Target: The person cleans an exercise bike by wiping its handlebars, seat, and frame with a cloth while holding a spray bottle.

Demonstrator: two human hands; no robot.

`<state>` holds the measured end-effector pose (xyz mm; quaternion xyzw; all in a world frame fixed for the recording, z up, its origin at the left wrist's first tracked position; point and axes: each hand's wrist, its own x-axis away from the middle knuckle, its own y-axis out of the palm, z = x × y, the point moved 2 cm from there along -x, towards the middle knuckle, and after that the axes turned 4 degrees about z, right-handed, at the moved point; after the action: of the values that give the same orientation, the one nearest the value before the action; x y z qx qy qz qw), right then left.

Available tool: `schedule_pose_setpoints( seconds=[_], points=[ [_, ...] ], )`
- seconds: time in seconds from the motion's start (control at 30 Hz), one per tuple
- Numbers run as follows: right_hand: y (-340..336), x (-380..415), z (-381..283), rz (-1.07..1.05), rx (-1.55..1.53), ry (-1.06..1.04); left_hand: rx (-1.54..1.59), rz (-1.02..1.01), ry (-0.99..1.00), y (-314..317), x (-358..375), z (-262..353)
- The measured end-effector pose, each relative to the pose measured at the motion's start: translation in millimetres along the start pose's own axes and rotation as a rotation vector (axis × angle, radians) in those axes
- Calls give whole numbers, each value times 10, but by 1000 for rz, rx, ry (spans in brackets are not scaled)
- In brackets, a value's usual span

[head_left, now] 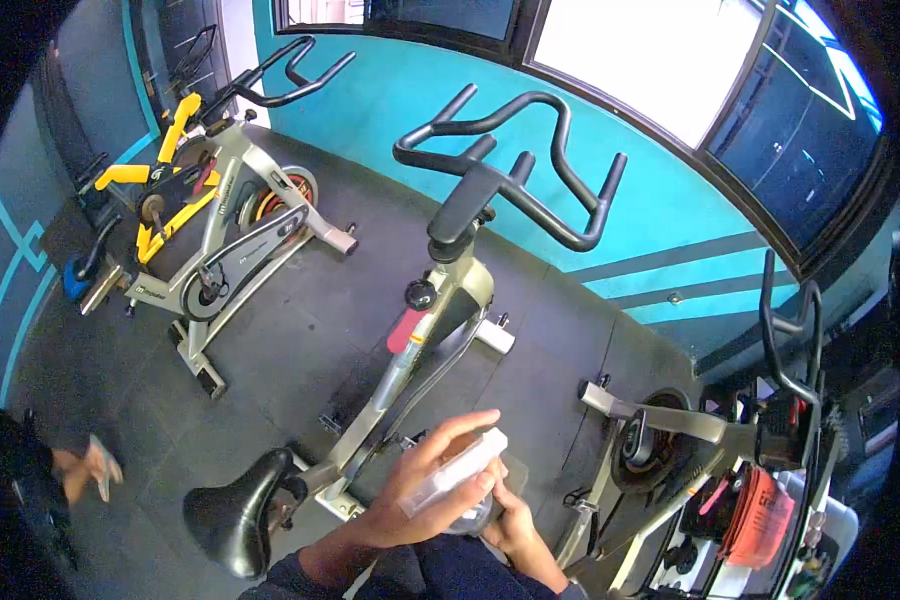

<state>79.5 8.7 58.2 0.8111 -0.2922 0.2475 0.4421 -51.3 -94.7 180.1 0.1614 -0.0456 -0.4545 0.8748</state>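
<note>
My left hand (422, 490) is closed around a white oblong piece (475, 460), its thumb along one side and its fingers along the other. Just below, my right hand (515, 520) is closed on a clear plastic container (475, 518), partly hidden behind the left hand. I cannot tell whether the white piece is part of that container. Both hands are close together in front of my body, over the frame of a stationary bike (395, 370). Its black saddle (235, 510) is left of my left forearm, and its black handlebars (515, 170) rise ahead.
A second stationary bike (245, 250) stands at left, with a yellow bike frame (175, 150) behind it. Another bike (670, 425) is at right, near a rack holding an orange-red cloth (755, 515). Another person's hand (95, 468) shows at the left edge. A teal wall (370, 110) runs behind.
</note>
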Motion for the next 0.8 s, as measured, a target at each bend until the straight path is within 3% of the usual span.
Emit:
schedule_pose_setpoints(
  seconds=[0.07, 0.13, 0.2, 0.27, 0.33, 0.37, 0.53, 0.6, 0.67, 0.73, 0.8],
  points=[
    [142, 141, 135, 20, 14, 30, 2, -50, 123, -19, 131, 174],
    [181, 209, 299, -34, 57, 39, -55, -95, 49, -59, 267, 296],
    [260, 373, 426, -22, 59, 43, -295, -221, 295, -86, 406, 361],
    [303, 474, 611, -19, -9, 4, -294, -260, 202, -176, 640, 413],
    [341, 620, 842, -11, -40, 7, -594, -202, 417, -263, 926, 418],
    [390, 713, 948, -11, -46, 19, -486, -178, 385, -298, 1075, 407],
    [564, 1213, 1707, 37, -78, -18, -556, -168, 358, -493, 1853, 438],
    [575, 1429, 2033, 7, -91, -32, -412, -229, 272, -547, 2142, 380],
    [589, 1642, 2274, 109, -58, -5, -364, -244, 246, -563, 2431, 444],
    [596, 1780, 2442, 86, -51, -38, -310, -226, 130, -598, 2668, 579],
    [606, 1848, 2548, 37, -39, -105, -234, -191, 147, -685, 2931, 595]
  ],
)
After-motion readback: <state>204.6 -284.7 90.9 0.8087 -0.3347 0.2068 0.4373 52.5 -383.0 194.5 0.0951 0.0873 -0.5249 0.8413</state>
